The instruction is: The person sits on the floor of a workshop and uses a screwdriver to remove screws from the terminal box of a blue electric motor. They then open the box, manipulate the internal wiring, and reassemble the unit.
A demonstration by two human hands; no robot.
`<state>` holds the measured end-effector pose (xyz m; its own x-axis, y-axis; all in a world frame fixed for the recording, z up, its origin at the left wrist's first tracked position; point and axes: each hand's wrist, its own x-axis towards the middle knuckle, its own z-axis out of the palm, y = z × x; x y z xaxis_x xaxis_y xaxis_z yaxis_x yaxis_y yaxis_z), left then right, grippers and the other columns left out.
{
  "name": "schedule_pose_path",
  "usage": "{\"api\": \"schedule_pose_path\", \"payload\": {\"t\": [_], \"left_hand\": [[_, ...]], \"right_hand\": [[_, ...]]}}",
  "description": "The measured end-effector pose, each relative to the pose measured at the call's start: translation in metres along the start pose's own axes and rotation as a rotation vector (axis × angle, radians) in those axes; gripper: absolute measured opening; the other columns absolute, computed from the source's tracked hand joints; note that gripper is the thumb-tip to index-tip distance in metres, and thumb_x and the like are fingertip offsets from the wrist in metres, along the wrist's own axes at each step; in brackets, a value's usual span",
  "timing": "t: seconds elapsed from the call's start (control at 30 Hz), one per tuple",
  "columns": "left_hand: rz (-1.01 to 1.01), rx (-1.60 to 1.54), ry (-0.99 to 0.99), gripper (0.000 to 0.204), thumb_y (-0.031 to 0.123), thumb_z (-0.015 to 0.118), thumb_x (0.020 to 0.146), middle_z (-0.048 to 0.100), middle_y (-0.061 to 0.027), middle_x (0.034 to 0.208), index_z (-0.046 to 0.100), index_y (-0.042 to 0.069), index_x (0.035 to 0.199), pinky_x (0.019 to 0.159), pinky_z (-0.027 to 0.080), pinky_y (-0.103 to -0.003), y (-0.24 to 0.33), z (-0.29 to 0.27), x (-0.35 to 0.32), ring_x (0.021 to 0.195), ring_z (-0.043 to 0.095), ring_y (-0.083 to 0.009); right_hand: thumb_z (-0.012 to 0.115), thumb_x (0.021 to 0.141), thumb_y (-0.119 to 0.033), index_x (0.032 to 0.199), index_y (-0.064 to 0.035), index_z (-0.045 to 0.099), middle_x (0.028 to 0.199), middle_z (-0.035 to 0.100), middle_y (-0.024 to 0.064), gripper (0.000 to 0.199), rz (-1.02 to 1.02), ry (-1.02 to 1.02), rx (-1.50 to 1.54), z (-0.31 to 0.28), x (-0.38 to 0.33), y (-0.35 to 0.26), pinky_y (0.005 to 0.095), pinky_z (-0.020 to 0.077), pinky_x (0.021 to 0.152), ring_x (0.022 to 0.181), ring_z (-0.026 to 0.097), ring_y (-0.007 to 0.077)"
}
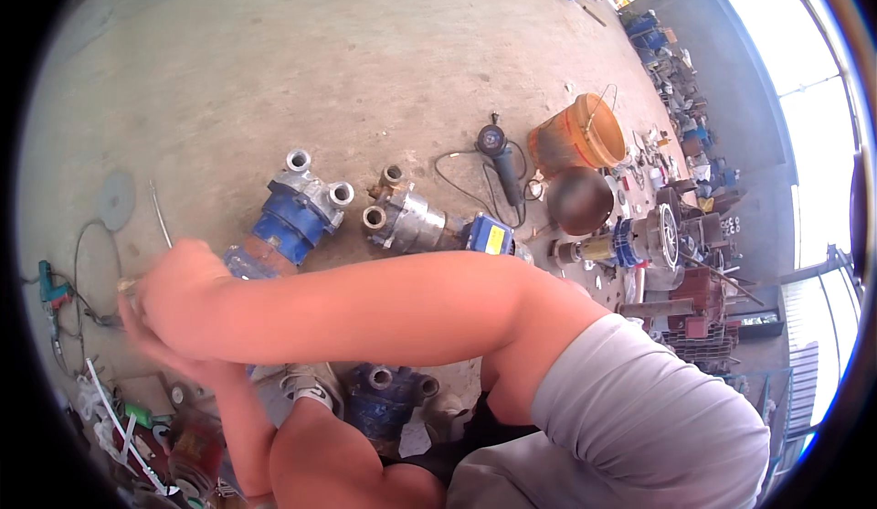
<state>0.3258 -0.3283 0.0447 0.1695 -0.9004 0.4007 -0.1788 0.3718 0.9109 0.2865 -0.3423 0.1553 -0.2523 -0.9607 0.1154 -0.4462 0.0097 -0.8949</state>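
Observation:
My right arm reaches across the view to the far left, where my right hand (183,281) is curled and slightly blurred. Under it, my left hand (164,349) comes up from below and presses close against it. A small tan piece (128,287) peeks out at the fingers' edge; its kind cannot be made out. Just beyond the hands lies a blue pump (290,217) with two metal ports, partly hidden by my right forearm. Another pump, bare metal with a blue box (411,217), rests to its right. Below my forearm sits a dark blue pump (384,404), near my shoe (309,388).
An angle grinder (500,157) with its cord lies beside a rusty orange bucket (580,134) and a dark round pan (580,200). At the left are a green power tool (53,291) and a grey disc (116,200). Machine parts crowd the right side.

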Motion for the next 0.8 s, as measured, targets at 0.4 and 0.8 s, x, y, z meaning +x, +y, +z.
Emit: {"api": "schedule_pose_path", "payload": {"t": [0.4,0.8], "left_hand": [[-0.025,-0.101,-0.045,0.02,0.02,0.05,0.11,0.049,-0.004,0.099,0.05,0.003,0.101,0.084,0.04,-0.032,0.028,0.003,0.032,0.088,0.044,-0.0156],[-0.463,-0.769,-0.73,0.048,0.023,0.047,0.11,0.033,0.0014,0.06,0.036,0.014,0.064,0.053,0.024,-0.034,-0.028,-0.046,0.109,0.056,0.03,-0.0135]], "right_hand": [[0.061,0.106,-0.025,0.122,-0.0042,0.066,0.101,0.073,0.0176,0.026,-0.05,-0.529,-0.059,-0.211,-0.035,0.045,0.0434,0.0564,0.079,0.09,0.072,0.0365],[0.057,0.109,-0.023,0.119,-0.0045,0.072,0.083,0.066,0.0036,0.025,0.448,-0.203,-0.025,-0.313,-0.101,0.066,0.0329,0.0526,0.073,0.077,0.062,0.0134]]}}
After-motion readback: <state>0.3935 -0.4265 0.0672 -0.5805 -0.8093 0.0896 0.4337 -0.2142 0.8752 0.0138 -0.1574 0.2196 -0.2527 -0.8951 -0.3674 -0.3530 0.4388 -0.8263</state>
